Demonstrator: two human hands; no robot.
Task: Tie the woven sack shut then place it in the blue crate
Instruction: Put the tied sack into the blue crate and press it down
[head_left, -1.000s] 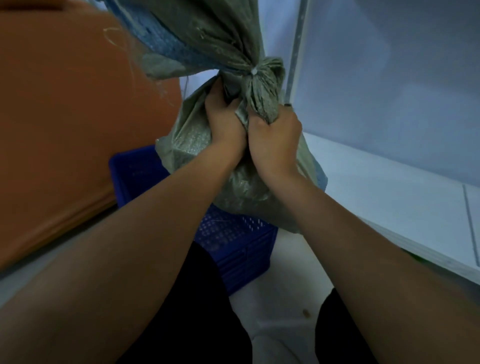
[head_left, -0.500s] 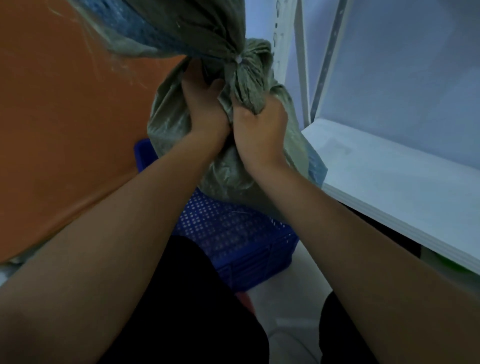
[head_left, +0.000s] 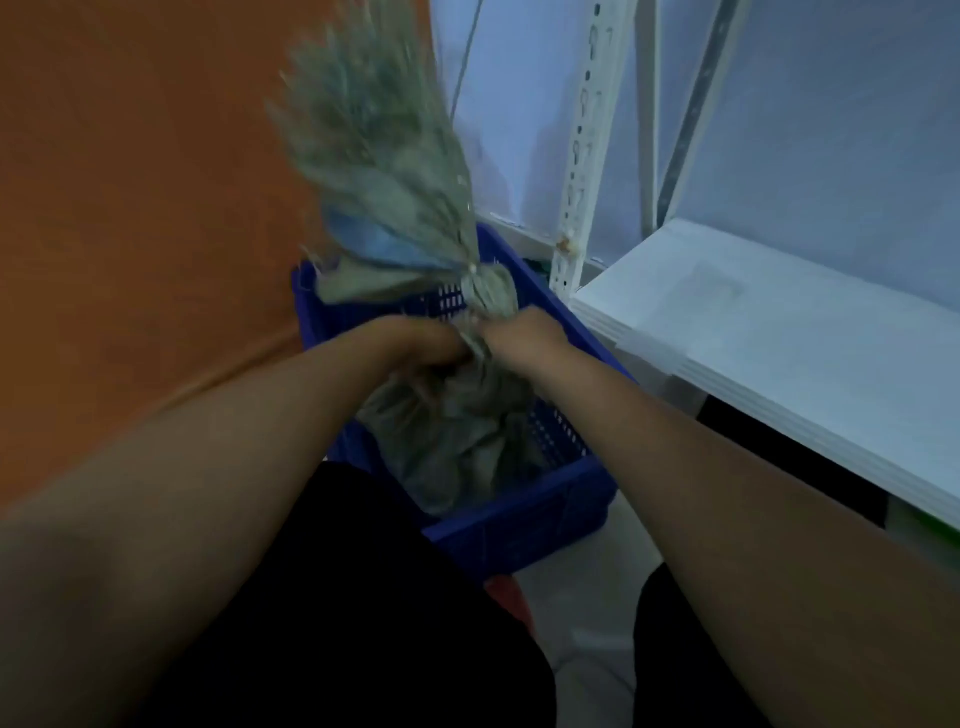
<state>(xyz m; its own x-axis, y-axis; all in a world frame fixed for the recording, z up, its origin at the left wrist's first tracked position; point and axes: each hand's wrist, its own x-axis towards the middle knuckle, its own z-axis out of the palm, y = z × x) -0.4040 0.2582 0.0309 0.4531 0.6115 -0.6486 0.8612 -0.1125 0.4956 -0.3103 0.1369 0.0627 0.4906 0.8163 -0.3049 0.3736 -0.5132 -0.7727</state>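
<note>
The grey-green woven sack (head_left: 457, 441) sits with its body down inside the blue crate (head_left: 524, 525) on the floor. Its neck is bunched and tied with a pale cord, and the loose top flares up, blurred, above the knot. My left hand (head_left: 415, 345) and my right hand (head_left: 519, 332) grip the sack side by side just under the knot, over the middle of the crate. The crate's perforated walls show around the sack.
An orange surface (head_left: 130, 208) rises close on the left. A white shelf board (head_left: 779, 332) and a slotted white upright post (head_left: 582, 156) stand right of the crate. My dark-clothed legs fill the foreground over a pale floor (head_left: 587, 618).
Both hands have lowered the tied sack from above the crate down into it. The loose top now flaps upward. The view has tilted down onto the crate.
</note>
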